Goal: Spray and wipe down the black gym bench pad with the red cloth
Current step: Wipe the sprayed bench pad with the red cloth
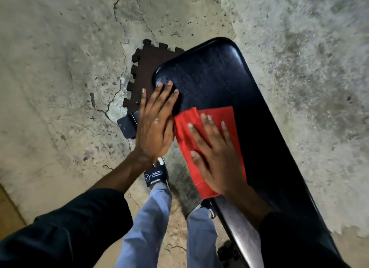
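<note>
the red cloth (pixel 207 127) is being pressed flat on the bench pad (pixel 229 83) by the open right hand (pixel 217 157); the left hand (pixel 154 125), open, is resting alongside. droplets at the far end are judged as awaiting wiping.

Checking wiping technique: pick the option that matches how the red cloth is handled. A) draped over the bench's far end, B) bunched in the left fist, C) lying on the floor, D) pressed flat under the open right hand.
D: the right hand lies with straight, spread fingers on the red cloth, flat on the black bench pad; the left hand rests on the pad beside it.
</note>
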